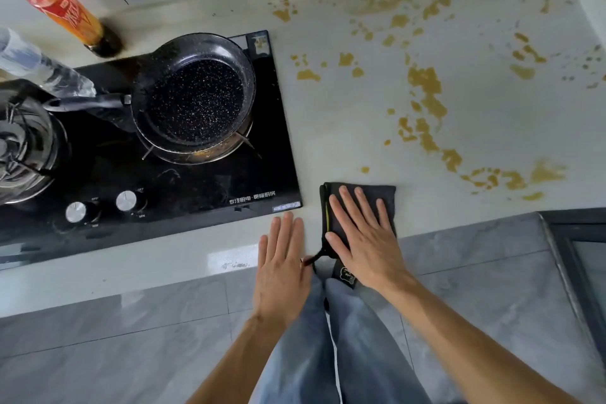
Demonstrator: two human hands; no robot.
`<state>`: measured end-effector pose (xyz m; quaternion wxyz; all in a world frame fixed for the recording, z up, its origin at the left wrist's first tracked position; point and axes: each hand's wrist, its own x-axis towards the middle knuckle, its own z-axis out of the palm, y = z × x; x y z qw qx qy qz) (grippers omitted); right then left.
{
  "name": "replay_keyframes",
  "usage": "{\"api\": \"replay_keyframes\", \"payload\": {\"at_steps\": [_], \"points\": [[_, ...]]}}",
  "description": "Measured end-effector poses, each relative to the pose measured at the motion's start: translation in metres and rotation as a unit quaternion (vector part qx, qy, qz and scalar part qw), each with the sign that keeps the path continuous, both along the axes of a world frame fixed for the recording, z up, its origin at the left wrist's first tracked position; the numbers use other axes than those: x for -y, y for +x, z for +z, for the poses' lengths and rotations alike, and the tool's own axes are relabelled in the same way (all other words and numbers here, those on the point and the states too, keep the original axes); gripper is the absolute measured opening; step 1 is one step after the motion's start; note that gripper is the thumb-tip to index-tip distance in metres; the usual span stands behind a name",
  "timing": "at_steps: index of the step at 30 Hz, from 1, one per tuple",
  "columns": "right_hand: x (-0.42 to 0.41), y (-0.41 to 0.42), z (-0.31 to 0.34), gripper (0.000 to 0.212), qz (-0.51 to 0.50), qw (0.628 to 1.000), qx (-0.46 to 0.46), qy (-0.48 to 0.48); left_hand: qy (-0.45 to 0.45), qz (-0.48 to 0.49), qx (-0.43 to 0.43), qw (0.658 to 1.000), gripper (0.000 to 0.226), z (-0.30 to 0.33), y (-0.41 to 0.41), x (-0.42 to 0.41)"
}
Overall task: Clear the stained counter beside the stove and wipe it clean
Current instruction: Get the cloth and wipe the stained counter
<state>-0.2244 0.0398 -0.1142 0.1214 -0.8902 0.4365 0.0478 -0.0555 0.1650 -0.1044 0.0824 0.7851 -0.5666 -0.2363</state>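
A pale counter (344,115) right of the black stove (183,180) carries many yellow-brown stains (426,88) that spread toward the back and right. A folded dark grey cloth (383,197) lies at the counter's front edge. My right hand (364,239) lies flat on the cloth, fingers spread, palm down. My left hand (282,259) rests flat on the bare counter edge just left of the cloth, fingers together. It holds nothing. A thin black loop of the cloth hangs between the two hands.
A speckled black pan (196,98) sits on the stove's right burner, its handle pointing left. A sauce bottle (62,6) and a clear bottle (39,65) stand at the back left. A metal pot (23,144) occupies the left burner. Grey floor tiles lie below.
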Motion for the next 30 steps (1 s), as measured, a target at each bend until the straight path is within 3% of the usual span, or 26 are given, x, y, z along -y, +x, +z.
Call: {"api": "replay_keyframes", "payload": {"at_steps": [7,10,13,15,18,23,26,30], "points": [[0.077,0.059,0.002,0.070,-0.117,0.993,-0.001,-0.018,0.000,0.012,0.011,1.000,0.064,-0.003,-0.002,0.001],[0.058,0.058,-0.002,0.070,-0.067,0.997,0.008,-0.027,0.001,0.022,0.015,1.000,0.062,-0.002,-0.006,0.004],[0.026,0.004,-0.008,0.071,0.010,1.000,0.008,-0.024,-0.005,0.033,0.023,0.999,0.062,0.000,-0.011,0.004],[0.033,-0.034,-0.008,0.072,0.007,1.000,-0.004,-0.027,-0.019,0.038,0.036,0.998,0.062,0.000,-0.011,0.005],[0.070,-0.053,-0.005,0.070,-0.048,0.998,-0.030,-0.028,-0.016,0.036,0.032,0.999,0.064,0.001,-0.012,0.005],[0.099,0.012,-0.004,0.069,-0.166,0.985,-0.001,-0.046,-0.003,0.053,0.004,0.999,0.065,0.012,-0.014,0.009],[0.075,0.014,-0.010,0.069,-0.097,0.994,0.020,-0.048,-0.016,0.073,-0.001,0.997,0.064,0.018,-0.016,0.013],[0.046,-0.050,-0.014,0.071,-0.018,0.999,0.019,-0.039,-0.078,0.064,0.018,0.995,0.049,0.022,-0.019,0.028]]}}
